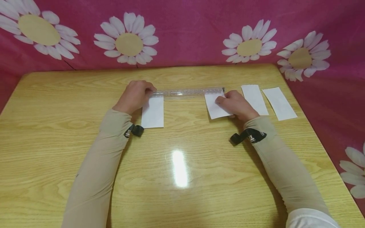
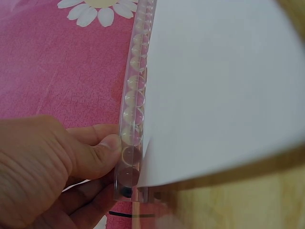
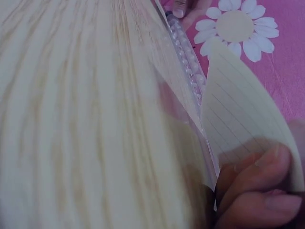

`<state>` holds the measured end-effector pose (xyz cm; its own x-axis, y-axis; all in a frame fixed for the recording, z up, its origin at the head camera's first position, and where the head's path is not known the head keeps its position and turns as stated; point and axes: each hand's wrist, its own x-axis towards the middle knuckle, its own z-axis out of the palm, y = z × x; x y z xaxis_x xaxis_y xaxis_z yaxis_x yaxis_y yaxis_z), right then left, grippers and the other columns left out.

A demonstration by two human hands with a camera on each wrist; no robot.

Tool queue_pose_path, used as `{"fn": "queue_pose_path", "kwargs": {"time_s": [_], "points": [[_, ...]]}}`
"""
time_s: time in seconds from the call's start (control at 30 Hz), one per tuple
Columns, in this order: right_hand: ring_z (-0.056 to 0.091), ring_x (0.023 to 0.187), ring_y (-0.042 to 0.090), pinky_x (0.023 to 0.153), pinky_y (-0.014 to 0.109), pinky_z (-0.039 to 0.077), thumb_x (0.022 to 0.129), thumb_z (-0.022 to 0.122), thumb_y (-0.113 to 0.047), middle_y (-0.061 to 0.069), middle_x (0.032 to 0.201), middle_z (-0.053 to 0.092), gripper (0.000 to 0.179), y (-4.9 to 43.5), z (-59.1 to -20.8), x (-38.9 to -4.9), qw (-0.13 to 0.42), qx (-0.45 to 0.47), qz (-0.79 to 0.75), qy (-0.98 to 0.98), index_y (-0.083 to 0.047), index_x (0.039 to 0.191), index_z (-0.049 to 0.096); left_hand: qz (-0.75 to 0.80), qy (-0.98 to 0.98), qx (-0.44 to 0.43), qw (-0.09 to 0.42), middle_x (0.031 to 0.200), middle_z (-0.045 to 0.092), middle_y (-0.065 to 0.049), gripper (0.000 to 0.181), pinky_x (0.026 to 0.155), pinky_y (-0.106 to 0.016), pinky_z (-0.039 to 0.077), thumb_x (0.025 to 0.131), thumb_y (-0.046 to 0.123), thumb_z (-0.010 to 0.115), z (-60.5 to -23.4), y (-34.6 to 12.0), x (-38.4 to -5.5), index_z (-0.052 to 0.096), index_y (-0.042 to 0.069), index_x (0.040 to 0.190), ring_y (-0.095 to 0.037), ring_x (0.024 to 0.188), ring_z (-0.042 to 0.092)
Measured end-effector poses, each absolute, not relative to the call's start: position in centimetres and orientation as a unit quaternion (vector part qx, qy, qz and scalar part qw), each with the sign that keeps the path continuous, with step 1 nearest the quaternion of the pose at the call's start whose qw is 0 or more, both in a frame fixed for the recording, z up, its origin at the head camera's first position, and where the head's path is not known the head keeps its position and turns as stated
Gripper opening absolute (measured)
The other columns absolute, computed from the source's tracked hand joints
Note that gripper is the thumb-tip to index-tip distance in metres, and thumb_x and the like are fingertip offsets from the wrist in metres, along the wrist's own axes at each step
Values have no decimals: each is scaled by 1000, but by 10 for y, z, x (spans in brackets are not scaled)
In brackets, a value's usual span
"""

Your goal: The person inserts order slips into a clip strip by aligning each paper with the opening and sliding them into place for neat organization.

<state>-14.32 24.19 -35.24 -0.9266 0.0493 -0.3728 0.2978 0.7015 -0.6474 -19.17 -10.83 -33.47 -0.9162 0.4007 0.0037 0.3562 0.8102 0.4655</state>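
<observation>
A long clear plastic tube with a row of round clear balls inside lies across the back of the table. My left hand pinches its left end between thumb and fingers, as the left wrist view shows up close on the tube. Against that end sits a white paper slip. My right hand holds another paper slip at the tube's right end, thumb on top and fingers beneath. Ruled lines mark the underside of this slip in the right wrist view.
Two more white paper slips lie to the right of my right hand. The wood-grain table meets a pink cloth with large white daisies at its back and right edges. Both wrists wear black straps.
</observation>
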Motion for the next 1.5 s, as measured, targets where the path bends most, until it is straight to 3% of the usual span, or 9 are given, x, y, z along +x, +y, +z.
{"fn": "queue_pose_path", "kwargs": {"time_s": [0.17,0.43,0.63,0.87,1.17,1.5], "points": [[56,86,23,73,30,46,100,54,-38,7,93,58,39,239,-352,-142,160,96,-366,912,-2,109,64,235,951,193,49,128,73,-19,27,109,-48,52,103,2,57,-335,-107,-192,75,2,123,-34,117,65],[53,70,18,62,30,44,99,55,-37,1,76,54,33,238,-351,-144,158,88,-368,912,-5,96,64,235,952,191,51,129,72,-19,27,110,-48,52,103,2,56,-335,-107,-191,74,2,123,-35,119,64],[52,70,18,60,30,44,99,55,-37,2,76,53,33,235,-352,-146,149,82,-357,918,-6,88,62,236,952,188,53,130,72,-19,27,110,-48,52,103,3,55,-335,-108,-191,74,2,123,-35,121,64],[46,58,15,52,29,39,98,56,-36,-3,64,46,35,232,-355,-148,146,79,-359,919,-11,73,49,238,951,192,44,128,73,-19,26,110,-48,52,103,3,57,-337,-108,-192,75,2,122,-34,118,65],[52,67,19,56,30,43,99,55,-38,4,77,52,33,229,-353,-148,161,83,-349,920,-9,83,57,241,949,196,45,127,73,-19,27,110,-48,52,103,2,56,-337,-108,-193,75,1,122,-35,119,65],[47,63,19,53,30,40,98,55,-37,2,74,48,35,225,-355,-149,159,76,-351,920,-12,74,48,240,948,203,41,126,74,-20,26,109,-48,53,103,2,56,-336,-108,-193,75,1,121,-35,119,66]]}}
